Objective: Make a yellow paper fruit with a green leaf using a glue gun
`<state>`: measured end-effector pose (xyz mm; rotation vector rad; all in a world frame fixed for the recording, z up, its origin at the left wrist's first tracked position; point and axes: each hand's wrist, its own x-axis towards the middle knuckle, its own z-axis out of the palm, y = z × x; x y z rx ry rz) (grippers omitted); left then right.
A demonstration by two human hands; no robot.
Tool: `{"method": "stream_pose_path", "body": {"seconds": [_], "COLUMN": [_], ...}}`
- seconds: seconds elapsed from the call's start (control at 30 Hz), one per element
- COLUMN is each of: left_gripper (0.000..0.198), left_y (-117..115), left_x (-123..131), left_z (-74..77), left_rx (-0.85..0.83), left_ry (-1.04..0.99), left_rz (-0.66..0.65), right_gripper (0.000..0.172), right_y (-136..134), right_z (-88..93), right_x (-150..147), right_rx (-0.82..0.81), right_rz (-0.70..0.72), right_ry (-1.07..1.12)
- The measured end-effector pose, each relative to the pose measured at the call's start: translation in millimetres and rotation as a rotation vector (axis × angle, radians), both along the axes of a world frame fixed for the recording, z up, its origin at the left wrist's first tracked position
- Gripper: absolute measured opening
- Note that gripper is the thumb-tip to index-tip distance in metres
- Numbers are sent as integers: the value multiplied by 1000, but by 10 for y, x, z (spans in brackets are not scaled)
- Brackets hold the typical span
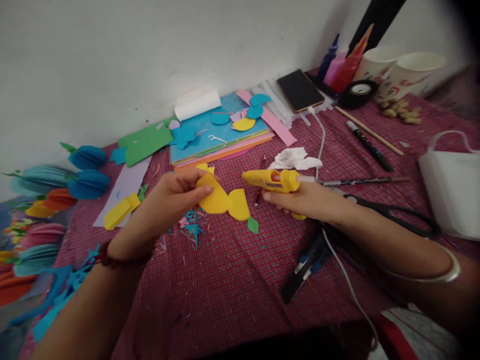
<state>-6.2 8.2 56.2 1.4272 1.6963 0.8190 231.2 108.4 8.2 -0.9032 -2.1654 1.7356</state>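
Worktop [225, 280] under red checked cloth, littered with craft paper. Left hand [180, 192] nearly closed, thumb and fingers pinching a rounded yellow paper piece [214, 200] above the cloth, left of centre. A second yellow piece [239, 204] lies at its right edge; whether the two touch, cannot tell. Small green leaf cutout [253, 225] just beside that one. Right hand [302, 200] wrapped around the handle of a yellow glue gun [268, 180], nozzle pointing left, apart from the yellow paper; pale glue stick [305, 179] jutting from the rear. Crumpled white tissue [294, 159] behind the gun. Black-handled scissors [401, 212] near the right forearm. Blue scraps [193, 232] near the left wrist. Farther back, a stack of coloured sheets [228, 140] and a phone [300, 90] with white cable [321, 135] plugged in. Pleated paper pumpkins [88, 185] at far left.
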Motion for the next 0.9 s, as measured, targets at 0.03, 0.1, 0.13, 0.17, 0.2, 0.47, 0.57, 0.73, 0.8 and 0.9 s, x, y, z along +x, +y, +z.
{"method": "stream_pose_path", "body": {"seconds": [0.03, 0.1, 0.13, 0.17, 0.2, 0.47, 0.57, 0.73, 0.8, 0.9], "left_gripper": [23, 35, 36, 31, 24, 39, 39, 13, 5, 22], "left_y": [-46, -114, -138, -157, -173, -317, -377, -411, -403, -406], "left_x": [46, 119, 139, 145, 137, 17, 38, -93, -128, -43], "left_z": [-75, -256, -339, -404, -446, -352, -359, -290, -221, -137], "left_rx": [4, 23, 41, 61, 81, 72, 230, 410, 444, 347], "left_ry": [-73, -137, -142, -129, -101, -175, -54, 378, 614, 686], "left_rz": [24, 62, 69, 67, 61, -57, 68, 140, 68, -172], "right_gripper": [19, 22, 23, 23, 23, 19, 16, 26, 28, 35], "right_y": [10, 34, 48, 64, 79, 119, 108, 71, 35, -30], "right_z": [12, 21, 21, 22, 26, 119, 97, -65, -126, -163], "right_x": [0, 2, 4, 9, 14, 67, 83, 57, 20, -46], "right_rx": [49, 142, 183, 223, 265, 374, 198, -222, -378, -590], "right_rz": [13, 30, 49, 64, 69, 50, 44, -25, -41, -7], "right_ry": [25, 68, 88, 97, 94, 11, 31, 99, 219, 346]}}
